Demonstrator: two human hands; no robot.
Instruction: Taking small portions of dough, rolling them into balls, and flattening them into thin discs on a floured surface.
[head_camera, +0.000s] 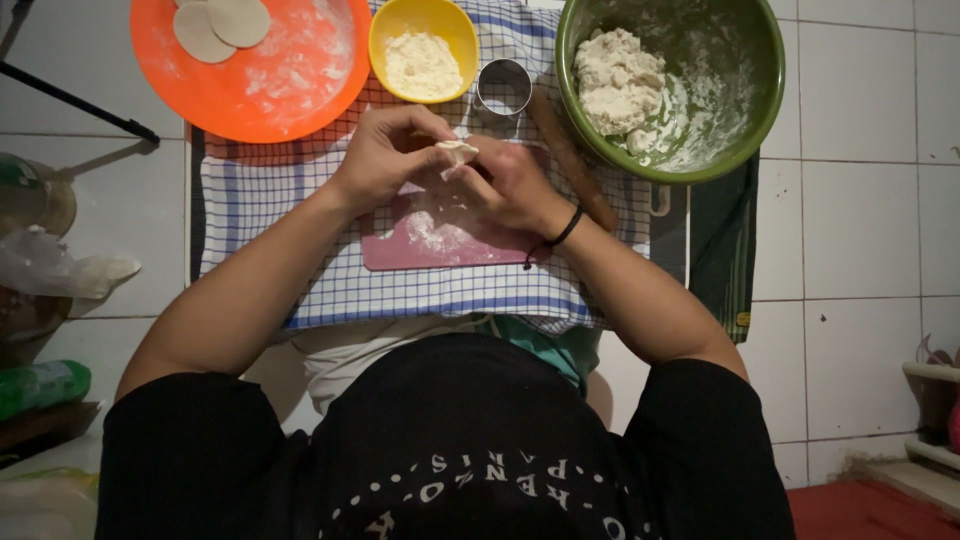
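My left hand (385, 155) and my right hand (510, 185) meet above a pink cutting board (400, 250) dusted with flour. Together they pinch a small pale piece of dough (457, 151) between the fingertips. My right wrist wears a black band. A wooden rolling pin (570, 155) lies just past my right hand, partly hidden by it. A round metal cutter (503, 88) stands right behind the hands.
A checked cloth (260, 190) covers the tiled floor. On it sit an orange plate (290, 90) with two dough discs (220, 22), a yellow bowl of flour (423, 50) and a green bowl (740, 110) holding a dough lump (618, 80). Bags and a green bottle (40, 385) lie left.
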